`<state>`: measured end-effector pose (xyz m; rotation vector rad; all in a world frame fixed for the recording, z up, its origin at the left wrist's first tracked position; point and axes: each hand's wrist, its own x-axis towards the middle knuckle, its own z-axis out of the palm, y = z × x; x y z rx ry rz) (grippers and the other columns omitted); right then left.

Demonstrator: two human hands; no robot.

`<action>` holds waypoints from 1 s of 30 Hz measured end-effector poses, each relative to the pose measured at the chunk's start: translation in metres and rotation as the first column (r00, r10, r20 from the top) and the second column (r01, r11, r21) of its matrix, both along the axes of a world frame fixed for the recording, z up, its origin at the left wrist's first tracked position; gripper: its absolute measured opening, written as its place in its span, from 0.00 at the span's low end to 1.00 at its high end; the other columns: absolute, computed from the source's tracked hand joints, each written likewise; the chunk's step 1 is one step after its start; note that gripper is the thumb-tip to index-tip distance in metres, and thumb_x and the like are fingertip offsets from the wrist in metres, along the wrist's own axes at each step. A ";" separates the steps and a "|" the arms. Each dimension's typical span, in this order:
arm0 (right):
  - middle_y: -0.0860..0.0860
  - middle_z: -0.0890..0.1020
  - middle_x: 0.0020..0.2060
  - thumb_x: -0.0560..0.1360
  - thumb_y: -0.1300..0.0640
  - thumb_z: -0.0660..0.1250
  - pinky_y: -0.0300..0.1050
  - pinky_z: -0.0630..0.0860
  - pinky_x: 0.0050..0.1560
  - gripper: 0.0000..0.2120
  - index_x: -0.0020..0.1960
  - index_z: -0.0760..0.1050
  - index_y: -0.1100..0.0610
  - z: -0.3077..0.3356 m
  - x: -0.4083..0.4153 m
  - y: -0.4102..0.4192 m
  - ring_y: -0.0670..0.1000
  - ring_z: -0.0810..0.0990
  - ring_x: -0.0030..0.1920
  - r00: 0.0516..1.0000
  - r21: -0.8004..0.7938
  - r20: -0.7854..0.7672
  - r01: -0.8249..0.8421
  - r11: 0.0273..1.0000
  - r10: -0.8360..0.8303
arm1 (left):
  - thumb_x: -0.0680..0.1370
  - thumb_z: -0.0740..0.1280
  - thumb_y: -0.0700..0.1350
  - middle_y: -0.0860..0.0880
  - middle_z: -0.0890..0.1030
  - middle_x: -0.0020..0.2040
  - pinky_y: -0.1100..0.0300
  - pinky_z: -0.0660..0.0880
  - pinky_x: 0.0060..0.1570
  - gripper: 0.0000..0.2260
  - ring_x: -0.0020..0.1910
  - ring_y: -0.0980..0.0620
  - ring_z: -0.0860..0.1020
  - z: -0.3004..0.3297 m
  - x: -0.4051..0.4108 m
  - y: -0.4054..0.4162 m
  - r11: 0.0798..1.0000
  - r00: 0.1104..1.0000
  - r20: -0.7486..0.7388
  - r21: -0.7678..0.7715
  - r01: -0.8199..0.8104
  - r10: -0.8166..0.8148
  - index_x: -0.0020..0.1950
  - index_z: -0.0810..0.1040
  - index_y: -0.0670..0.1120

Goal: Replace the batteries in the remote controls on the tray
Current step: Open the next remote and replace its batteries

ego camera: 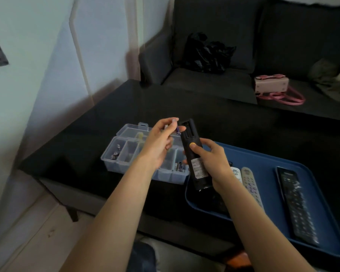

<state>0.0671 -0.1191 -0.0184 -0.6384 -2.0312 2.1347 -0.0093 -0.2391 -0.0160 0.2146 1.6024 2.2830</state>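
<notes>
My right hand (210, 163) grips a black remote (194, 154) back side up, its battery bay open at the far end. My left hand (161, 140) pinches a small purple battery (178, 130) right beside that open bay. A blue tray (263, 165) lies on the black table at the right. On it are a white remote (236, 172), a grey remote (250, 185) and a long black remote (294, 203). Another dark remote (218, 203) lies on the tray under my right forearm, partly hidden.
A clear plastic organiser box (126, 156) with its lid open sits left of the tray, with batteries in several compartments. Behind the black table (185, 107) is a dark sofa (243, 46) bearing a black bag (206, 54) and a pink handbag (273, 85).
</notes>
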 end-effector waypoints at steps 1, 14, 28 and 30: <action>0.61 0.84 0.46 0.77 0.59 0.66 0.51 0.82 0.39 0.14 0.62 0.73 0.57 -0.004 0.003 0.008 0.57 0.84 0.38 1.000 0.001 0.005 0.016 1.000 -0.016 | 0.79 0.63 0.45 0.51 0.84 0.40 0.68 0.60 0.27 0.06 0.24 0.60 0.62 -0.004 0.005 0.010 1.000 1.000 0.000 -0.014 0.006 -0.006 0.55 0.75 0.46; 0.59 0.85 0.43 0.78 0.59 0.66 0.47 0.82 0.37 0.09 0.57 0.73 0.51 -0.025 0.025 0.077 0.53 0.84 0.35 0.999 0.004 0.027 0.032 0.999 -0.032 | 0.76 0.67 0.41 0.57 0.82 0.39 0.59 0.77 0.50 0.06 0.45 0.54 0.83 -0.030 0.017 0.084 0.969 0.908 -0.398 -0.145 -0.202 0.130 0.49 0.70 0.46; 0.57 0.84 0.41 0.77 0.58 0.66 0.47 0.82 0.37 0.09 0.56 0.73 0.51 -0.031 0.018 0.071 0.53 0.84 0.34 1.000 0.037 -0.007 0.008 0.999 -0.008 | 0.73 0.69 0.50 0.62 0.75 0.42 0.42 0.72 0.54 0.08 0.47 0.58 0.77 -0.051 0.010 0.094 0.780 0.692 -0.707 -0.348 -0.520 0.146 0.48 0.71 0.55; 0.57 0.85 0.41 0.77 0.58 0.66 0.49 0.82 0.38 0.11 0.58 0.73 0.52 -0.032 0.016 0.071 0.54 0.84 0.34 1.000 0.051 -0.013 0.012 0.999 -0.011 | 0.73 0.70 0.50 0.61 0.76 0.42 0.43 0.72 0.53 0.09 0.47 0.56 0.77 -0.048 0.009 0.093 0.768 0.676 -0.724 -0.351 -0.535 0.140 0.48 0.72 0.53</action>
